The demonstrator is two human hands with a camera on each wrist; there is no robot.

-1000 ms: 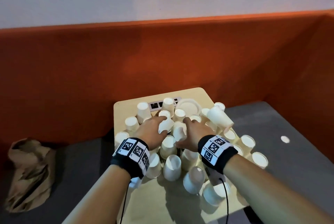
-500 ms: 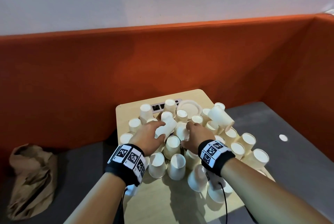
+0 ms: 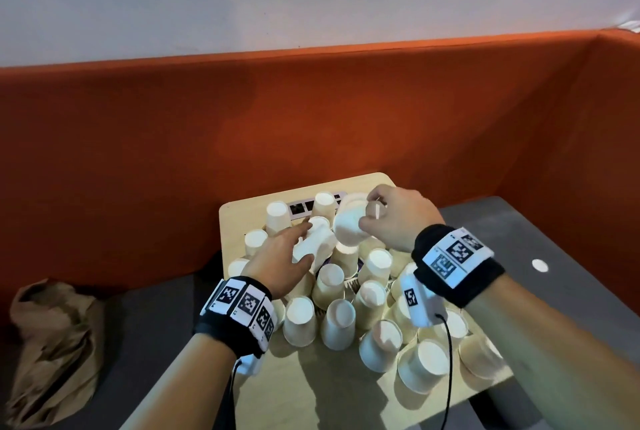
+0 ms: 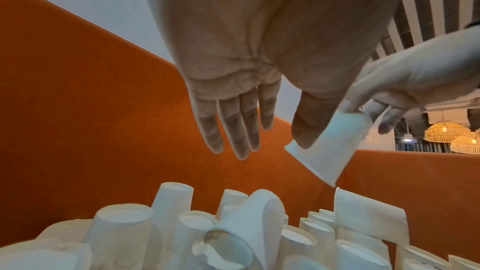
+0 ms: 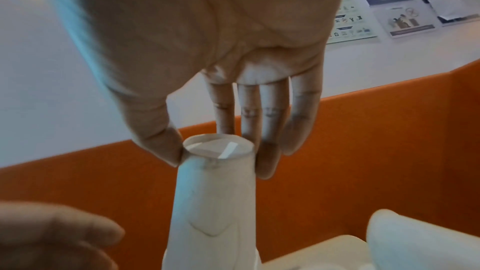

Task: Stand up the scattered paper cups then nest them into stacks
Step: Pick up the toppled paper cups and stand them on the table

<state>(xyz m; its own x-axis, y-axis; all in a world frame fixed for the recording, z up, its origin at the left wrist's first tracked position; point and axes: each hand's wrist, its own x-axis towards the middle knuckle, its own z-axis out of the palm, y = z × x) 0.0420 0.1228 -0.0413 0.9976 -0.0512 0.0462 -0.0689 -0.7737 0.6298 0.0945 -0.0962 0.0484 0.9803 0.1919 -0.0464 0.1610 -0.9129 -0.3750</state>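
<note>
The right hand (image 3: 398, 218) pinches 1 paper cup (image 3: 349, 225) by its base, lifted above the far cups (image 3: 332, 291) on the table (image 3: 311, 391). The left hand (image 3: 280, 259), fingers straight and relaxed, holds nothing.

Your right hand (image 3: 398, 218) pinches a white paper cup (image 3: 349, 227) by its base, thumb against fingertips (image 5: 267, 163), the cup tilted, mouth away from them. Below your straight left fingers (image 4: 233, 130), the other cups (image 3: 346, 308) crowd mostly upside down, one lying sideways.
</note>
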